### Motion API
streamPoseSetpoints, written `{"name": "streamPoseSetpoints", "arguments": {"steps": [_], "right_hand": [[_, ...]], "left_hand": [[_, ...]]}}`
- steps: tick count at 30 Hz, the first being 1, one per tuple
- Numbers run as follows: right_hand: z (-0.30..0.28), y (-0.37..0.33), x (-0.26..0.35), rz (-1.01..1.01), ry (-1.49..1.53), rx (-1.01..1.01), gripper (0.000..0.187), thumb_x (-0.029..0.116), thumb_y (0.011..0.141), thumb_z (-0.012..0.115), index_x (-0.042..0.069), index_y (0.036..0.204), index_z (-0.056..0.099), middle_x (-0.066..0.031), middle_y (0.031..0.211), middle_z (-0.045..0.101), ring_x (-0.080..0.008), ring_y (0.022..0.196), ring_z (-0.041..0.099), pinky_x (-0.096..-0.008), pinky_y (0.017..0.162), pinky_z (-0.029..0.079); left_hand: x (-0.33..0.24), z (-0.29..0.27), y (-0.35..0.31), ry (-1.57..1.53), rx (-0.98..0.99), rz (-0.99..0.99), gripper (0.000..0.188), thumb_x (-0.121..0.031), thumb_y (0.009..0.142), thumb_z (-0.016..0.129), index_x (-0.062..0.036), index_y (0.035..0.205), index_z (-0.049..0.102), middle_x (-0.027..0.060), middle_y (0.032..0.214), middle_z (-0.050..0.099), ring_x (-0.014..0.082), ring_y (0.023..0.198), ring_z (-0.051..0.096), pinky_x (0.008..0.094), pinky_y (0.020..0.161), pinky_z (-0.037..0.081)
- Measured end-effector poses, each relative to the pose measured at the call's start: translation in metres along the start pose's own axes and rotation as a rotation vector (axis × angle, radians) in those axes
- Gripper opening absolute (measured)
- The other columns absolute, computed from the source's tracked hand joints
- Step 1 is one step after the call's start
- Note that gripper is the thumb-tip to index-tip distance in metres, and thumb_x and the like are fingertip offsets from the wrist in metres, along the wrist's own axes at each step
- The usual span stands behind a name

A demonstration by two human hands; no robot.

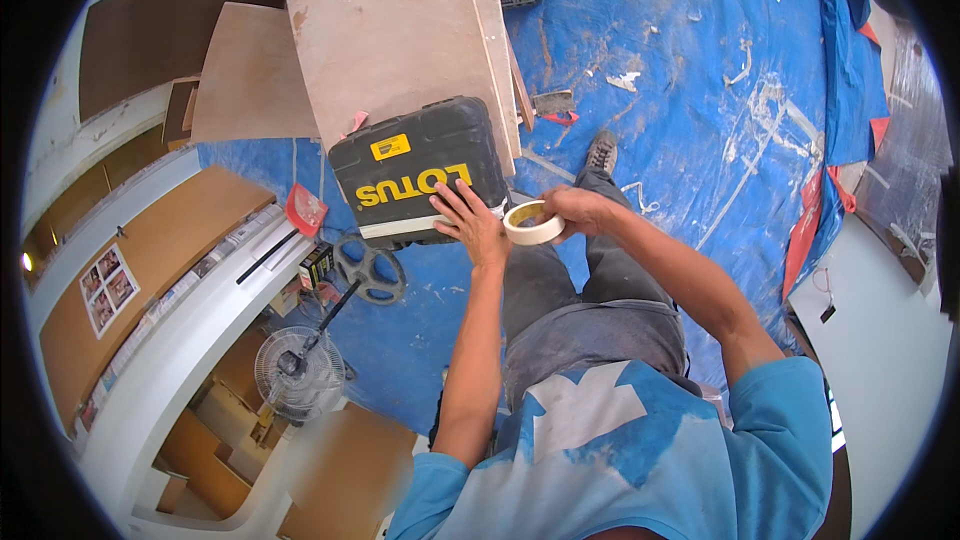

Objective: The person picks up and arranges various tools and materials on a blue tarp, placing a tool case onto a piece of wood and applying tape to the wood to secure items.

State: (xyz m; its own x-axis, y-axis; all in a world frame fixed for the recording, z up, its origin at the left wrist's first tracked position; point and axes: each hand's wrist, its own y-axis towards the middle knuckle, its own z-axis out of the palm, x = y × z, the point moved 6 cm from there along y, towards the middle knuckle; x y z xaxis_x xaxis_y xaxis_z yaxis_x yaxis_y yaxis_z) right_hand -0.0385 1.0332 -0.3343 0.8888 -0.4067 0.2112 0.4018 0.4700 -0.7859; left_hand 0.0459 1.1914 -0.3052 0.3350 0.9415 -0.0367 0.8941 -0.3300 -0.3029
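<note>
A black hard plastic tool case (400, 152) with yellow lettering lies at the end of a wooden board. Along its near edge runs a strip of white tape (400, 228). My left hand (472, 224) rests on that edge with its fingers spread over the case and the strip. Just to the right, my right hand (578, 212) grips a roll of white masking tape (534, 230) by its side. The roll sits close to the case's right corner, beside the strip's end. My left fingers hide part of the strip.
Large wooden boards (380, 30) extend beyond the case. A blue tarp (680, 70), scuffed and littered with scraps, covers the floor. At left stand a fan (298, 365), its round base (370, 270), a red dustpan (305, 210) and a long counter (190, 330). A white panel (880, 340) stands right.
</note>
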Motion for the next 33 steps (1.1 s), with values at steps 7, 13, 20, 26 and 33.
{"name": "streamPoseSetpoints", "arguments": {"steps": [7,13,20,26,33], "right_hand": [[0.075,-0.049,0.014,-0.193,-0.043,-0.103,0.036,0.008,0.090,0.056,-0.003,0.124,0.060,-0.0136,0.112,0.064,-0.0257,0.098,0.067,-0.0422,0.070,0.063],[0.102,-0.041,0.020,-0.035,0.212,-0.102,0.034,0.014,0.095,0.050,-0.001,0.124,0.058,-0.0136,0.107,0.067,-0.0221,0.093,0.068,-0.0383,0.070,0.061],[0.115,-0.037,0.016,-0.127,0.511,0.021,0.036,0.017,0.099,0.042,-0.003,0.127,0.053,-0.0129,0.116,0.065,-0.0211,0.092,0.068,-0.0337,0.075,0.059],[0.145,-0.054,0.001,-0.327,0.765,0.321,0.040,0.031,0.106,0.045,0.006,0.137,0.051,-0.0074,0.126,0.063,-0.0190,0.104,0.064,-0.0353,0.083,0.056],[0.097,-0.009,-0.041,-0.431,0.022,-0.422,0.049,0.031,0.100,0.060,-0.003,0.135,0.055,-0.0151,0.125,0.063,-0.0236,0.105,0.063,-0.0374,0.088,0.054]], "left_hand": [[0.009,-0.010,-0.011,-0.185,-0.099,0.117,0.117,-0.053,0.078,0.074,0.0012,0.159,0.009,0.0294,0.166,0.000,0.0528,0.152,-0.005,0.0786,0.109,0.001],[0.041,-0.060,-0.029,-0.544,0.037,0.298,0.097,-0.025,0.081,0.079,-0.0036,0.158,0.023,0.0188,0.165,0.024,0.0381,0.152,0.022,0.0544,0.119,0.023],[0.027,-0.135,-0.036,-0.685,-0.121,0.441,0.028,0.004,0.074,0.070,-0.0046,0.099,0.063,0.0137,0.111,0.069,0.0351,0.107,0.067,0.0447,0.090,0.056],[0.018,-0.182,-0.042,-0.567,-0.231,0.555,0.030,0.012,0.070,0.064,-0.0017,0.096,0.061,0.0153,0.104,0.067,0.0361,0.105,0.066,0.0427,0.090,0.055],[0.045,-0.220,-0.037,-0.370,-0.229,0.542,0.027,0.009,0.069,0.064,-0.0030,0.092,0.059,0.0138,0.099,0.063,0.0353,0.099,0.063,0.0459,0.089,0.052]]}}
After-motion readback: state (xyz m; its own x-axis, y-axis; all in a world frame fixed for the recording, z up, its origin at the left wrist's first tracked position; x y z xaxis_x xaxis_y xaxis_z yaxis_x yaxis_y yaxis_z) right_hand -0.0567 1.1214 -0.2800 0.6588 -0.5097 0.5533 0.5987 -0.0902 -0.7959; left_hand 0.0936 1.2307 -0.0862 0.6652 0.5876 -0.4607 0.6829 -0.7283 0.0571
